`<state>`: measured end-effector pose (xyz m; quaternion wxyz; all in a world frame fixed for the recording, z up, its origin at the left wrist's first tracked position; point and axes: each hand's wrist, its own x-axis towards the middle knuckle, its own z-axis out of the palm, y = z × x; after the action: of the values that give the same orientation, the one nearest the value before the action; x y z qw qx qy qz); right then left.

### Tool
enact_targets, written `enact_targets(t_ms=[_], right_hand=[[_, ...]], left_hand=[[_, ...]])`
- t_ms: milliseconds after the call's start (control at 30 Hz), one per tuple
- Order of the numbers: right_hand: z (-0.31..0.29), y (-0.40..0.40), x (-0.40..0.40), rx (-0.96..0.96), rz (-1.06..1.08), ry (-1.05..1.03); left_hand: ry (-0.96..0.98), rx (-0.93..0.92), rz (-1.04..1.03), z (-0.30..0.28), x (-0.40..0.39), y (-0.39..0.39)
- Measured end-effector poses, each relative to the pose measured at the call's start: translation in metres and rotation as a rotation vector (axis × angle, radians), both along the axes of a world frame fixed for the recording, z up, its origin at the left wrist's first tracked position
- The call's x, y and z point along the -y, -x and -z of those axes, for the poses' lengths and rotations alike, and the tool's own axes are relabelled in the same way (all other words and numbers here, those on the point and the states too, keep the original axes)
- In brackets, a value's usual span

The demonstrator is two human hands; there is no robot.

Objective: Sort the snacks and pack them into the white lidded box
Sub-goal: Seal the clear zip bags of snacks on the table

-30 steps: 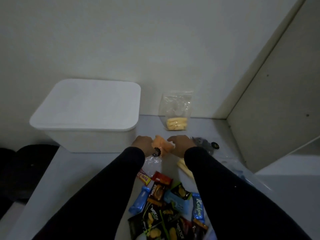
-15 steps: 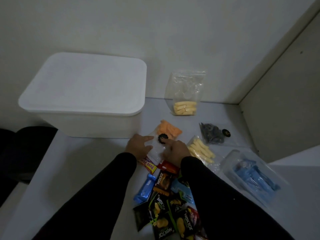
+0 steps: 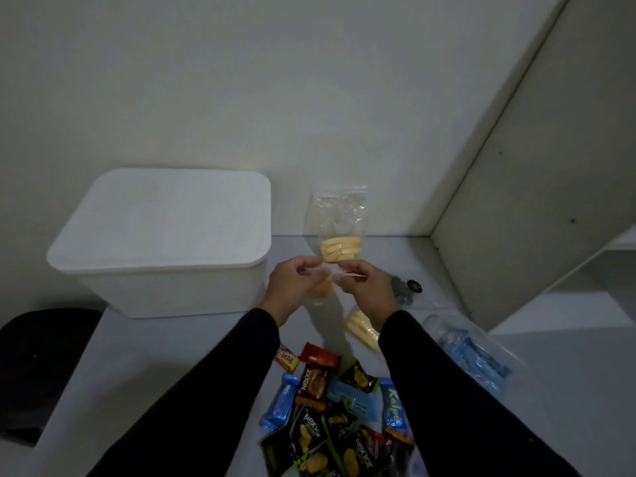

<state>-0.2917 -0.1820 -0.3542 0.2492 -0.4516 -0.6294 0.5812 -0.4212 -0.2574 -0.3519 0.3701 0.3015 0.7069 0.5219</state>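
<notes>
Lifted since 0.5 s ago: clear bag of orange snacks (image 3: 321, 290), now off the surface (image 3: 179, 352). Left hand (image 3: 292, 287) and right hand (image 3: 368, 290) pinch its mouth, mid-surface. Advise: seal fully before packing. White lidded box (image 3: 165, 242) at far-left edge, lid on.

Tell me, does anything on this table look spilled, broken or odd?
Nothing looks spilled or broken. The only oddity: the white box meant for the snacks has its lid on, while wrapped snacks lie in a loose heap.
</notes>
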Motion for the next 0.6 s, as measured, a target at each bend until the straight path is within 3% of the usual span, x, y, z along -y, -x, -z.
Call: enact_targets(t_ms=[200, 367, 500, 600], right_hand=[[-0.057, -0.023, 0.001, -0.018, 0.133, -0.310], [-0.096, -0.051, 0.006, -0.084, 0.151, -0.487], [-0.128, -0.072, 0.000, -0.176, 0.174, -0.449], [-0.151, -0.085, -0.005, -0.326, 0.087, -0.336]], left_hand=[[-0.199, -0.035, -0.043, -0.049, 0.003, -0.022], [-0.347, -0.216, -0.135, -0.088, 0.008, -0.047], [-0.432, -0.347, -0.220, -0.113, 0.005, -0.065], [-0.483, -0.171, -0.228, -0.122, -0.002, -0.076]])
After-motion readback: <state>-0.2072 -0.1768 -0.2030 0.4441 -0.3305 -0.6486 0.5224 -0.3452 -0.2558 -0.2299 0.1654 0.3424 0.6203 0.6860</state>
